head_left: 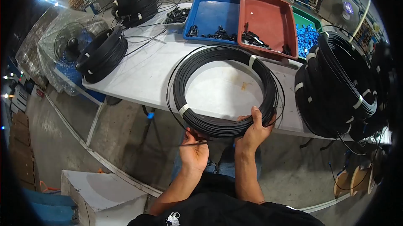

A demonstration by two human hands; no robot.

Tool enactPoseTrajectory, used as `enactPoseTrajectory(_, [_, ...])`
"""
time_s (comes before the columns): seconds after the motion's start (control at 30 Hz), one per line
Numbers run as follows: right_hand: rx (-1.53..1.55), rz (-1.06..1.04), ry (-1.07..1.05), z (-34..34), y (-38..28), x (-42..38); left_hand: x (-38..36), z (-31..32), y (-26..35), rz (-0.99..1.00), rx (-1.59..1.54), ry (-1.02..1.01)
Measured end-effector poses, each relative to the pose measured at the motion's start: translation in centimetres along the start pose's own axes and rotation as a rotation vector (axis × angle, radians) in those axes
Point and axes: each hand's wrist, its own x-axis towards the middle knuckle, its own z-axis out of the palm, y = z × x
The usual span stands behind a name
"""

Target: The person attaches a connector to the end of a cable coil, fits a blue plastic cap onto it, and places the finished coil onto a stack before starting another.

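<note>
A large coil of black cable [183, 85], bound with white tape bands, lies on the white table with its near side over the front edge. My right hand [254, 132] grips the coil's near right side, thumb on top and fingers underneath. Below the near left side, my left hand [194, 152] is palm up with its fingers curled around a loose strand of the black cable, partly hidden by the coil. Loose turns of cable stand away from the coil at its left and right.
Behind the coil, a blue tray [212, 11] and a red tray [268, 18] hold small black parts; a green tray [303, 16] holds blue ones. More cable coils stand on the right [336, 83] and left [103, 53]. A white table [147, 72] bears them.
</note>
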Motion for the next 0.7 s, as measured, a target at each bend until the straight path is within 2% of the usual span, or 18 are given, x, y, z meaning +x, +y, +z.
enactPoseTrajectory(0.07, [0.011, -0.016, 0.008, 0.2, 0.1, -0.1, -0.8, 1.2, -1.4, 0.197, 0.284, -0.018])
enactPoseTrajectory(0.1, [0.008, -0.023, 0.01, 0.2, 0.3, -0.1, -0.8, 3.8, -2.4, 0.182, 0.248, 0.166])
enactPoseTrajectory(0.13, [0.001, -0.029, 0.012, -0.1, 0.4, -0.1, -1.6, 5.5, -2.6, 0.178, 0.252, 0.165])
enactPoseTrajectory(0.2, [0.002, -0.044, -0.001, -0.6, 0.8, 0.1, -2.9, 7.5, -2.4, -0.026, 0.113, 0.141])
enactPoseTrajectory(0.27, [0.005, 0.031, -0.02, -0.5, 0.6, 0.0, -2.4, 7.0, -2.0, -0.026, 0.083, 0.144])
enactPoseTrajectory(0.37, [0.023, 0.004, -0.016, -0.5, 1.2, 0.2, -3.1, 8.5, -2.1, -0.112, 0.03, 0.134])
enactPoseTrajectory(0.47, [0.012, 0.005, 0.03, 0.1, 0.9, -0.3, -3.5, 9.8, -2.5, -0.105, -0.034, 0.045])
enactPoseTrajectory(0.53, [0.036, 0.009, -0.006, -0.1, 1.0, -0.5, -3.3, 10.3, -2.5, -0.071, 0.156, -0.086])
enactPoseTrajectory(0.6, [0.049, 0.006, -0.042, -0.4, 1.3, -1.0, -2.2, 10.5, -1.6, -0.083, 0.306, 0.001])
enactPoseTrajectory(0.67, [0.017, -0.096, -0.049, -0.7, 1.7, -1.2, -1.4, 11.5, -1.1, -0.103, 0.345, 0.146])
enactPoseTrajectory(0.7, [-0.084, -0.051, -0.079, -2.1, 2.2, -0.9, -0.9, 11.6, -0.9, -0.078, 0.426, 0.182])
